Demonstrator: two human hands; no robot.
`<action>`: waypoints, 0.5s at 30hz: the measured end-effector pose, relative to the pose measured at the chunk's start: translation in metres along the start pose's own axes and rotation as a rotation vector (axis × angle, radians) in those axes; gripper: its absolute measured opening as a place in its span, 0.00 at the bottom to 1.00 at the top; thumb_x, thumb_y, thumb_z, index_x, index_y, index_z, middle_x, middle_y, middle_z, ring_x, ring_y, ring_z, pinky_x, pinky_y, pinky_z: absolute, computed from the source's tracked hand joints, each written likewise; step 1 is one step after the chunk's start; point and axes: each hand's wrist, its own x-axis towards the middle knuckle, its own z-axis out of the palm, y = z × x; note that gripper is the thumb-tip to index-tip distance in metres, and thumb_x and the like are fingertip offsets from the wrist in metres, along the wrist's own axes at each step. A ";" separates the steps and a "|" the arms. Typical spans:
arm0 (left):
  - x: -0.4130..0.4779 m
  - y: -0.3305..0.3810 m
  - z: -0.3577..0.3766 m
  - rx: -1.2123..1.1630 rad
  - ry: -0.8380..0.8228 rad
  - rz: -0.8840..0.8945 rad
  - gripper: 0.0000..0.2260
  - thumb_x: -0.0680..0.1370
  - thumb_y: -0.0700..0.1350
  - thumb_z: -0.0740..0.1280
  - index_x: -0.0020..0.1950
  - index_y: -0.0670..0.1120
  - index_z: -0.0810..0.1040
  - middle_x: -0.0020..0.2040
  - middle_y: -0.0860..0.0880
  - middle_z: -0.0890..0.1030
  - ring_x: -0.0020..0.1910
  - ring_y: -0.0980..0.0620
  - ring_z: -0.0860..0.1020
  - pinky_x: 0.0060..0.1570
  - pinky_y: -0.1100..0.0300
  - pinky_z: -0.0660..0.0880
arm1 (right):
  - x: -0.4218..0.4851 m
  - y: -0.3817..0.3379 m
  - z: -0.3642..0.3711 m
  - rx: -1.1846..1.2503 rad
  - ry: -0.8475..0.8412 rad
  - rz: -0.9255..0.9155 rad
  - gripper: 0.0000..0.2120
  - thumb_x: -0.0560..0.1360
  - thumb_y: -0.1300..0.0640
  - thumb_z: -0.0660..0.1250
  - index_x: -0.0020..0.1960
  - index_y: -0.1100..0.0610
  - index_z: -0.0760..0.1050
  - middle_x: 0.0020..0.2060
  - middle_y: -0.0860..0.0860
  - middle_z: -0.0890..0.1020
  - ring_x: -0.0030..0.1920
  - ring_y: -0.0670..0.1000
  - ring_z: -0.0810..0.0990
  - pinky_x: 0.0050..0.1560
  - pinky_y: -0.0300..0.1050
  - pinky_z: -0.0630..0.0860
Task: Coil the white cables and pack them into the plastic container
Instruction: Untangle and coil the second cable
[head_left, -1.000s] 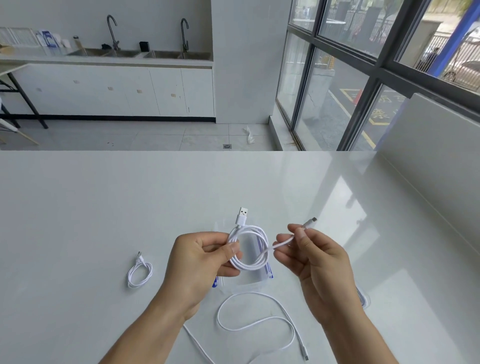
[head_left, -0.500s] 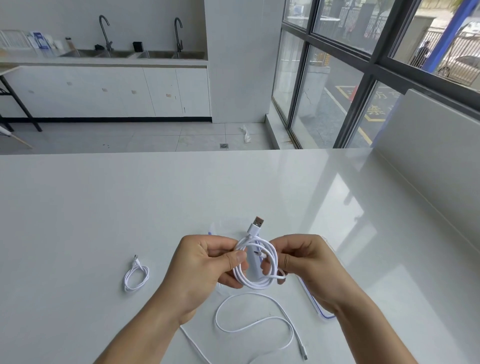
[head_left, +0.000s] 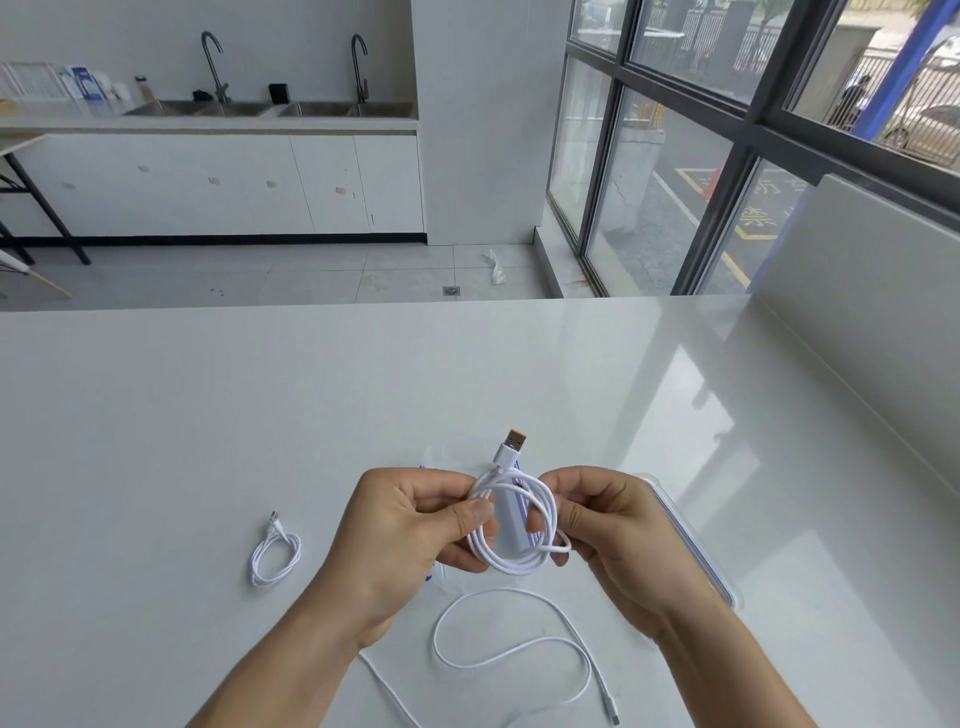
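The left hand (head_left: 410, 525) and right hand (head_left: 618, 535) are close together just below the middle of the frame, both clamped on one coiled cable (head_left: 511, 566). The left thumb and fingers pinch the loops on the coil's left side. The right fingers are curled round its right side, where a short bend of cord sticks out toward the lower right. The coil is held in the air above the desk (head_left: 208, 415), in front of the clear, blue-edged plastic container (head_left: 696, 551), which the hands mostly hide; whether that visible edge is the box or its lid I cannot tell.

The step in hand looks like securing the tail end so the coil keeps its shape. To do it well, the left pinch should hold every loop stacked while the right hand wraps or tucks the loose end snugly across the bundle. Easing the pinch too soon would probably let the springy cord open out.

The coil faces the camera and is nearly round, slightly taller than wide. Its USB plug (head_left: 511, 448) stands out of the top and points toward the upper edge of the frame, tilted a little right.

A small finished coil (head_left: 275, 553) lies at the left of the desk, and an uncoiled cable (head_left: 519, 649) snakes below the hands.
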 end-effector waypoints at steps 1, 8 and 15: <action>0.000 0.000 0.000 0.002 -0.001 -0.002 0.10 0.75 0.33 0.72 0.41 0.46 0.89 0.34 0.40 0.86 0.31 0.46 0.83 0.33 0.56 0.82 | 0.000 0.001 0.000 0.007 0.009 0.002 0.10 0.70 0.56 0.74 0.45 0.63 0.86 0.35 0.60 0.84 0.31 0.52 0.77 0.31 0.41 0.74; 0.002 -0.006 0.001 0.093 0.029 -0.025 0.09 0.75 0.36 0.73 0.40 0.49 0.89 0.33 0.43 0.86 0.28 0.47 0.81 0.30 0.58 0.80 | 0.001 0.003 0.003 0.014 -0.045 -0.005 0.04 0.76 0.59 0.72 0.46 0.59 0.84 0.38 0.59 0.87 0.31 0.50 0.76 0.29 0.39 0.70; 0.003 -0.015 0.001 0.201 0.134 -0.060 0.10 0.75 0.37 0.73 0.39 0.51 0.88 0.32 0.46 0.86 0.29 0.45 0.84 0.34 0.52 0.84 | 0.005 0.006 0.015 -0.260 0.107 -0.091 0.09 0.81 0.49 0.64 0.56 0.45 0.82 0.48 0.46 0.88 0.45 0.47 0.85 0.43 0.38 0.78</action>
